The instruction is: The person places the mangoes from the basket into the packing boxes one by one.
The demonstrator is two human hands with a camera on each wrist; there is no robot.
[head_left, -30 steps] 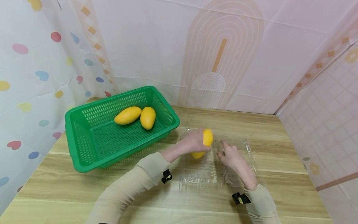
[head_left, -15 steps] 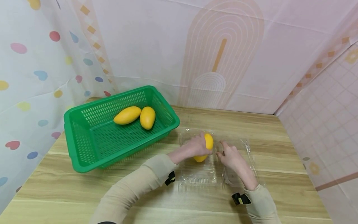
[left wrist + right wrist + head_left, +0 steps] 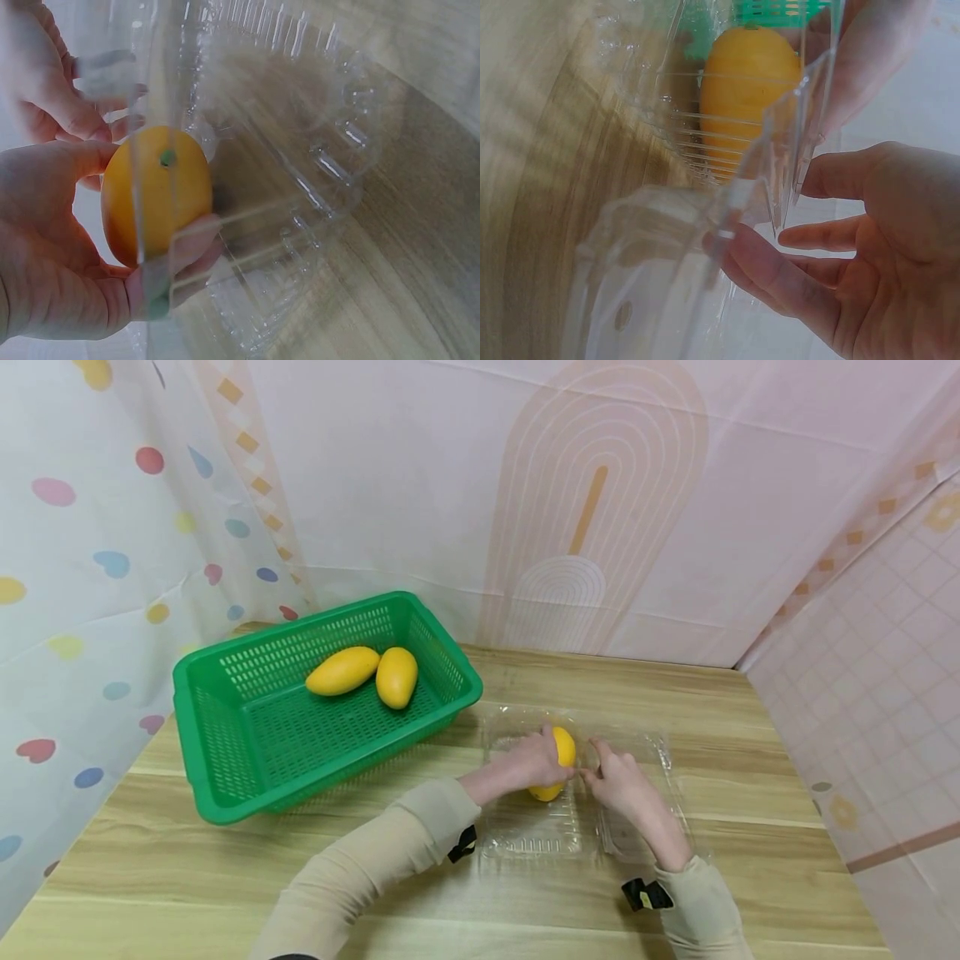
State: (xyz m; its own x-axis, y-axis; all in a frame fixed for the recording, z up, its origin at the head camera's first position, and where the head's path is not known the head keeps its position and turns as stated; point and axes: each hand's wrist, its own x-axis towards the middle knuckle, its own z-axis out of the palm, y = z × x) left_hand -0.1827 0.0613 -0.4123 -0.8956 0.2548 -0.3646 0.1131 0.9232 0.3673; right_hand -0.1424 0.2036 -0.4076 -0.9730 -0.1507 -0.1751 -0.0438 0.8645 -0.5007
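Observation:
My left hand (image 3: pixel 534 763) grips a yellow mango (image 3: pixel 565 746) low inside one half of a clear plastic clamshell container (image 3: pixel 531 845). In the left wrist view the mango (image 3: pixel 156 191) shows its green stem spot, thumb on one side and fingers on the other, partly behind the clear wall. The right hand (image 3: pixel 624 787) is at the seam between that half and the other clear half (image 3: pixel 660 752), spread out to the right. From the right wrist view, its extended fingers (image 3: pixel 754 262) touch the clear plastic, with the thumb near the rim.
A green plastic basket (image 3: pixel 337 764) stands to the left. Inside it lie two more mangoes, one lengthwise (image 3: pixel 342 671) and one upright mango (image 3: pixel 396 678) against it. A patterned cloth (image 3: pixel 420 527) hangs behind the wooden table (image 3: pixel 720 710).
My left hand has carried the mango nearer to me and slightly right, down within the container half, close to the right hand. The right hand has stayed in place.

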